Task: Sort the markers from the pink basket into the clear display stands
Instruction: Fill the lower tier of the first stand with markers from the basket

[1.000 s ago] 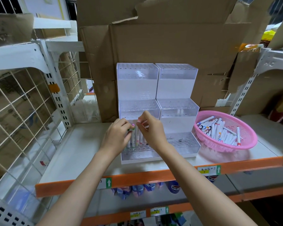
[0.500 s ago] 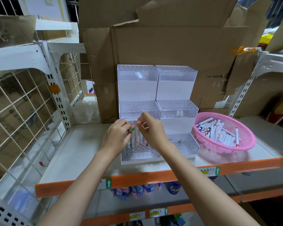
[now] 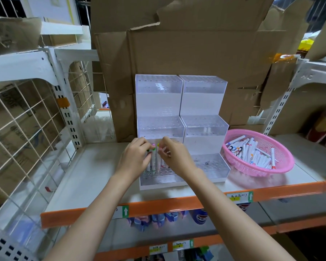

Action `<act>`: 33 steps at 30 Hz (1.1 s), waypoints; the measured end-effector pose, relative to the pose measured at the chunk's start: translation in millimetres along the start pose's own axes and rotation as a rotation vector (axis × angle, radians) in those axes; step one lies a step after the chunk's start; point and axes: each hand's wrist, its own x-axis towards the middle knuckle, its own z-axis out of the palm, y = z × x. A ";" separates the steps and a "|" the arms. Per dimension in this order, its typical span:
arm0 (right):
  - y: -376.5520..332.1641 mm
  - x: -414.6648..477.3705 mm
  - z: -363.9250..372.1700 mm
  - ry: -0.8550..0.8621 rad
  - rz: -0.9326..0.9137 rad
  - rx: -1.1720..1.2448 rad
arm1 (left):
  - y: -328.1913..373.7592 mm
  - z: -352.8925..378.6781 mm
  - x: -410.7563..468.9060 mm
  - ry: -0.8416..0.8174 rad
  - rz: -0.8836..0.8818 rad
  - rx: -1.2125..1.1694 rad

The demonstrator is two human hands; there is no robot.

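At the left stand (image 3: 159,102), left hand (image 3: 135,160) and right hand (image 3: 174,156) pinch markers (image 3: 153,161) their fingers (image 3: 166,141) half hide.

I am in a shop stockroom: orange-edged shelf (image 3: 167,204) with labels (image 3: 239,196) on its front, cardboard boxes (image 3: 196,53) behind it, packaged goods (image 3: 199,216) beneath it, wire grid (image 3: 26,132) left of it.

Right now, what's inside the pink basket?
A loose pile of white markers with coloured caps lies in the pink basket. Its floor under the pile and any markers buried below are covered.
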 end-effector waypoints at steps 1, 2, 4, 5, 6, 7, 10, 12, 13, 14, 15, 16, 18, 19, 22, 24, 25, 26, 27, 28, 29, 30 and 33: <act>-0.4 -0.8 -0.4 0.002 -0.009 0.002 | 0.0 0.1 -0.2 -0.001 -0.002 0.001; -0.5 -1.4 -0.9 0.011 -0.015 0.008 | 0.4 0.0 -0.3 -0.003 -0.004 0.001; 1.1 -2.1 0.4 0.039 -0.028 0.015 | 0.7 0.0 -0.5 -0.004 -0.007 0.002; 2.5 -2.1 2.1 0.047 -0.033 0.006 | 0.6 0.0 -0.5 -0.006 -0.009 0.003; 4.1 -2.1 4.1 0.051 -0.035 -0.006 | 0.4 0.2 -0.4 -0.009 -0.011 0.004; 5.3 -2.1 6.0 0.055 -0.030 -0.018 | 0.1 0.4 -0.3 -0.011 -0.010 0.005; 6.0 -1.4 9.0 0.079 -0.009 -0.021 | 0.0 0.7 -0.4 -0.018 -0.008 0.006; 4.8 -1.2 9.4 0.070 0.008 -0.029 | 0.1 0.4 -0.6 -0.021 -0.010 0.006; 4.1 -0.8 8.7 0.057 0.018 -0.039 | -0.1 0.6 -0.8 -0.021 -0.014 0.007; 3.5 -0.3 7.5 0.045 0.030 -0.043 | 0.1 0.7 -0.8 -0.021 -0.020 0.007; 3.5 0.0 6.4 0.037 0.042 -0.038 | 0.6 0.5 -0.8 -0.019 -0.027 0.003; 3.7 -0.5 5.2 0.031 0.053 -0.028 | 1.1 0.5 -0.3 -0.017 -0.038 -0.005; 5.0 -4.1 2.2 0.026 0.067 -0.017 | 2.6 0.7 1.5 -0.010 -0.066 -0.021; 6.8 -6.8 0.3 0.035 0.070 -0.018 | 3.4 1.3 2.7 -0.005 -0.075 -0.020; 15.4 -14.5 -8.9 0.095 0.073 -0.019 | 9.8 4.6 8.8 0.000 -0.063 -0.007; 24.8 -19.4 -17.5 0.137 0.071 -0.006 | 19.8 9.4 15.4 -0.030 -0.031 0.002; 31.5 -22.1 -22.2 0.151 0.081 -0.006 | 27.7 12.6 19.4 -0.050 -0.009 0.009; 38.5 -25.5 -27.9 0.157 0.095 -0.014 | 36.6 16.9 23.7 -0.070 0.014 0.013; 46.5 -29.1 -34.4 0.158 0.110 -0.027 | 45.8 22.1 28.2 -0.084 0.036 0.011; 54.5 -33.5 -41.8 0.158 0.123 -0.039 | 55.1 27.8 33.2 -0.096 0.058 0.002; 62.6 -38.1 -50.1 0.156 0.143 -0.050 | 64.1 34.8 38.3 -0.106 0.081 -0.009; 71.1 -42.7 -58.8 0.152 0.172 -0.065 | 73.1 42.2 43.3 -0.120 0.104 -0.019; 98.5 -57.2 -84.2 0.142 0.317 -0.145 | 100.2 67.7 56.9 -0.185 0.172 -0.043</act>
